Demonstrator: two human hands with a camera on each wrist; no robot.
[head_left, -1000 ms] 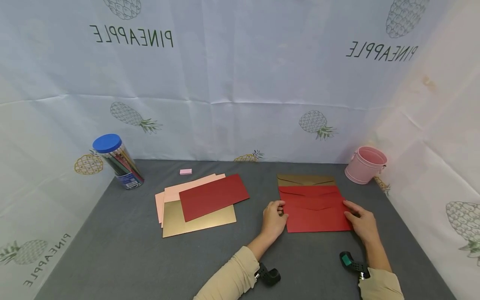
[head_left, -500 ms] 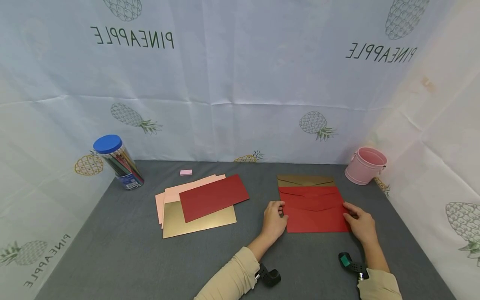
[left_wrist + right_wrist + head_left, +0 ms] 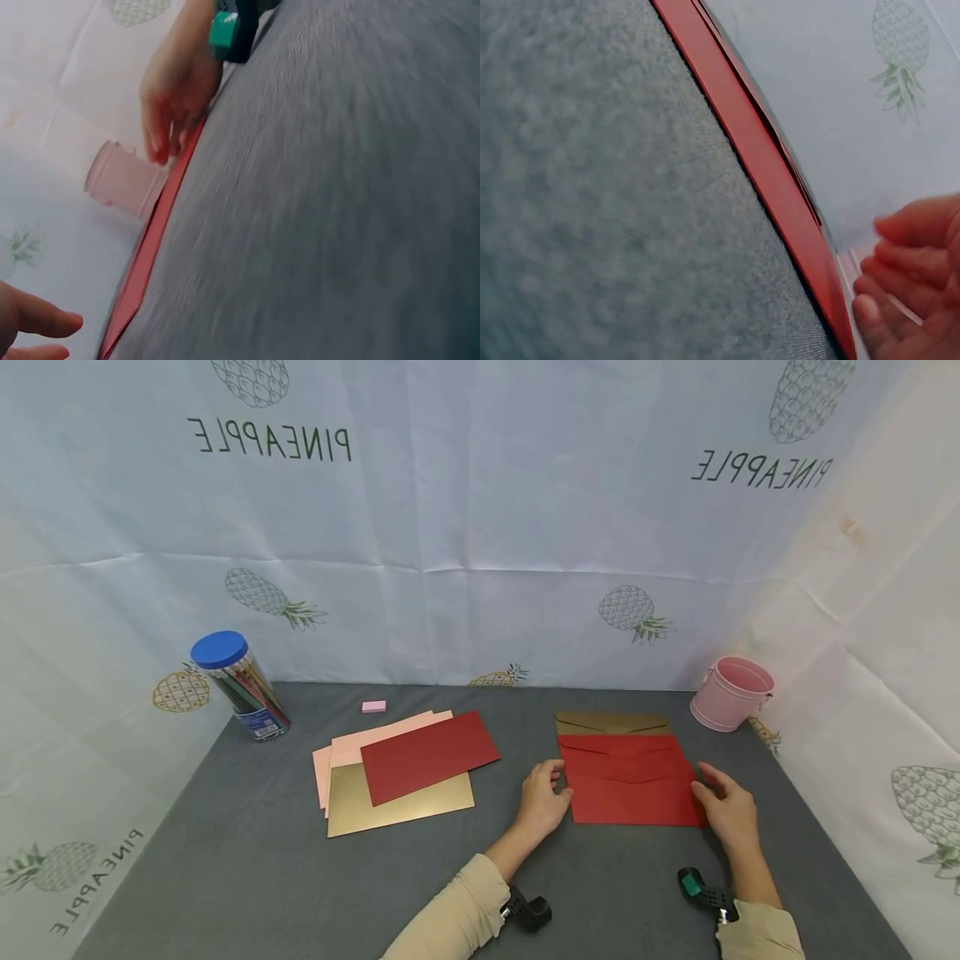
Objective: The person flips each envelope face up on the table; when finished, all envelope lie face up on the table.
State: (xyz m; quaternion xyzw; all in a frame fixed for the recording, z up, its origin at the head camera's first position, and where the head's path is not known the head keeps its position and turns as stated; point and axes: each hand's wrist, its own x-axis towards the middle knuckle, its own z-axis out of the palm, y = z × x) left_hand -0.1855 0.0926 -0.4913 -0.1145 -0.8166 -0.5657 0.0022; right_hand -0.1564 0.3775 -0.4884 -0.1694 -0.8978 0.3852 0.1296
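Red envelopes [image 3: 628, 802] lie overlapping on the table, flaps facing up. A gold envelope [image 3: 611, 722] shows from under their far side. My left hand [image 3: 542, 800] is at the left edge of the red envelopes; in the left wrist view its fingers [image 3: 49, 319] are spread and hold nothing. At the right edge, my right hand [image 3: 727, 810] has its thumb close to the paper and its fingers loosely bent. The right wrist view shows those fingers [image 3: 907, 274] beside the red edge with nothing between them. Whether either thumb touches the paper, I cannot tell.
On the left lie a dark red card [image 3: 430, 757], a gold card [image 3: 397, 806] and pink cards [image 3: 321, 772], overlapping. Behind them are a small pink block [image 3: 373, 706] and a blue-lidded jar of pencils [image 3: 243, 689]. A pink bucket [image 3: 731, 695] stands at the back right.
Both hands have moved slightly outward, the left one leftward and the right one rightward, loosening from the sides of the red envelopes. The envelopes stay nearly in place.
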